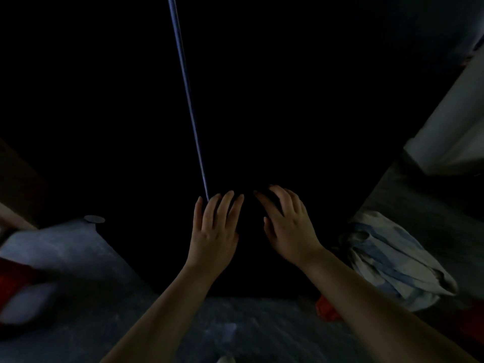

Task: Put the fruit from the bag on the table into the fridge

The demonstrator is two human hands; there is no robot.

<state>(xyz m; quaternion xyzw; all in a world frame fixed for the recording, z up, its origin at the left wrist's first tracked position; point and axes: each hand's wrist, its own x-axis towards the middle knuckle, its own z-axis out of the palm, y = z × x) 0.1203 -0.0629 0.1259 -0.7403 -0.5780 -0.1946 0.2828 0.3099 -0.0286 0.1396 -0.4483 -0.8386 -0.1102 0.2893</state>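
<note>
Both forearms came in from the bottom over a grey floor (pixel 104 284). Further out, the left hand (pixel 214 231) had straight fingers slightly spread and the right hand (pixel 288 226) had fingers apart, loosely bent, neither holding anything. A crumpled blue-white cloth (pixel 392 260) sat off right. Past that it was mostly dark, with a thin pale strip (pixel 186 87) running up. Couldn't tell where the fruit was, tbh.

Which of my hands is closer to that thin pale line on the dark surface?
The left hand: its fingers reach the lower end of the pale line, while the right hand sits farther off, apart from it.
</note>
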